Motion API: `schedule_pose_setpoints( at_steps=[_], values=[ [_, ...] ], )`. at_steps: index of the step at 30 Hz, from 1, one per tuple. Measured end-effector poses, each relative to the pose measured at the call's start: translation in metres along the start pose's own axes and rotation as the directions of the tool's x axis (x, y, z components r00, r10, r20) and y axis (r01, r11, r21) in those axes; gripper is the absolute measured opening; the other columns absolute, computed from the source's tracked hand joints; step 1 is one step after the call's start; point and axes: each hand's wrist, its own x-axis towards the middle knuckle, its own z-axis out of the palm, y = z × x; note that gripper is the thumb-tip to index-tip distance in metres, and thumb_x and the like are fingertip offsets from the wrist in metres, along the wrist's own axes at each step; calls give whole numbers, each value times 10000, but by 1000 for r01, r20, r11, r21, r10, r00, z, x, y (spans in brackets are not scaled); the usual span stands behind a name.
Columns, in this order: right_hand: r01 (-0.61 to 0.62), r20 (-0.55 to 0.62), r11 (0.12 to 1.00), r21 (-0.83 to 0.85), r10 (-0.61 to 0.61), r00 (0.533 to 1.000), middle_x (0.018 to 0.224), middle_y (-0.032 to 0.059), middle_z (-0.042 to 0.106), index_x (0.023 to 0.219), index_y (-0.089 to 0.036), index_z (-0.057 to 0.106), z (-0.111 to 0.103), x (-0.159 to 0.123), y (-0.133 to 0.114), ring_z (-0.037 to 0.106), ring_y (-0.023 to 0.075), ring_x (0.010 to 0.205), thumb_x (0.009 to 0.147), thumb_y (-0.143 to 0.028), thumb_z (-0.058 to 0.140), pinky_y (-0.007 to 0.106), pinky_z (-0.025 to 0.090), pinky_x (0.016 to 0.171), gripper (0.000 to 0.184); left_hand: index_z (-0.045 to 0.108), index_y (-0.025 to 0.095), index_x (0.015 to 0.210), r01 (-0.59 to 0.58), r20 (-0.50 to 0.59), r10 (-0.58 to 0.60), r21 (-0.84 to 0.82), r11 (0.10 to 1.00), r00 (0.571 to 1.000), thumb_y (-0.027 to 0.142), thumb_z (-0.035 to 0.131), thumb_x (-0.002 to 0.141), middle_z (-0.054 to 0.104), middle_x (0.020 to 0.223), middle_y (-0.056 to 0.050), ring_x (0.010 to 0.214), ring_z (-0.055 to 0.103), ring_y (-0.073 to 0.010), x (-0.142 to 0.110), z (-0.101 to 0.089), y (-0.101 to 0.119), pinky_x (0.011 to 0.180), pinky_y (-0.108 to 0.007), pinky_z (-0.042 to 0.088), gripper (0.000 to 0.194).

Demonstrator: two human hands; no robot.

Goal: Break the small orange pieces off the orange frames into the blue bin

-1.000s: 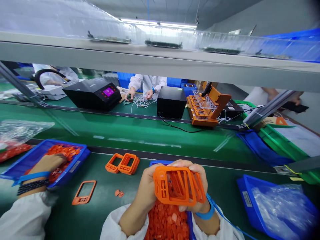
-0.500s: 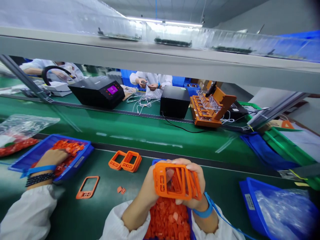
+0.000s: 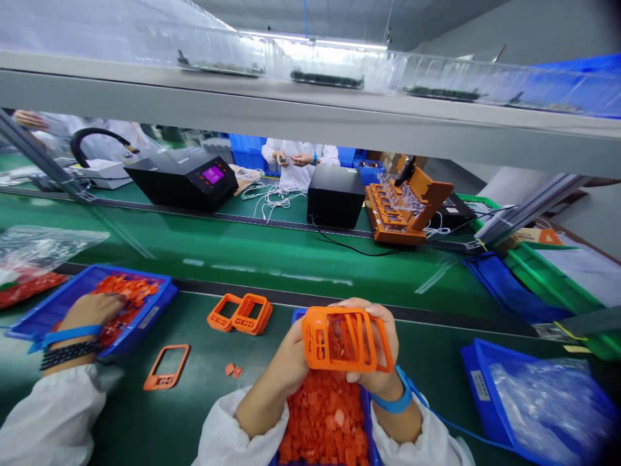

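Both hands are closed around a fanned stack of orange frames [image 3: 314, 321], the left hand [image 3: 294, 362] gripping its left end and the right hand [image 3: 384, 383] curled over its far edge and right end, thumb below. The stack is held up above the far half of the blue bin [image 3: 297, 314]. Its long axis runs left to right across the bin; the end with small cut-outs points left, and the large openings lie to the right, where the frames spread apart with gaps between them.

Compared with half a second ago, the stack sits a little higher and slightly further right over the bin, so more of the small orange pieces [image 3: 323, 417] inside show beneath it. Both hands keep their grip.

Just left of the bin lie two loose pieces [image 3: 229, 369]; past them is a single frame [image 3: 162, 382], its cut-out end nearest the wearer. Beyond the bin's far left corner, two piles of frames [image 3: 245, 322] touch. Well left of the bin, a co-worker's hand [image 3: 90, 314] stays among orange parts in a blue tray [image 3: 167, 296]. Well right of it, another tray [image 3: 470, 357] holds clear plastic bags [image 3: 543, 408].
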Motion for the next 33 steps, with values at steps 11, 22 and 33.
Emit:
schedule_pose_setpoints(
  at_steps=[11,22,33],
  values=[
    [19,-77,999,-48,-22,997,1256,87,715,1348,-357,561,-1,5,-4,773,307,1150,713,-604,976,487,694,945,797,771,150,1082,-116,-46,124,147,982,991,519,832,913,734,1009,-73,906,655,-190,5,-11,-7,834,-282,554,411],
    [-92,-278,995,-25,82,957,1359,93,678,1331,-359,547,-38,15,-14,732,333,1224,698,-603,989,556,653,1019,810,638,179,1117,-193,-431,145,-69,979,890,547,962,757,710,746,18,598,634,-108,8,-33,36,538,-176,508,609],
    [-255,33,967,26,254,967,1457,129,667,1399,-318,570,-25,12,7,737,302,1257,757,-370,1001,465,636,1052,775,775,270,1260,-355,-22,355,1,935,935,115,1020,663,827,1016,-34,833,792,-116,-19,-29,49,757,-143,628,664]
  ],
)
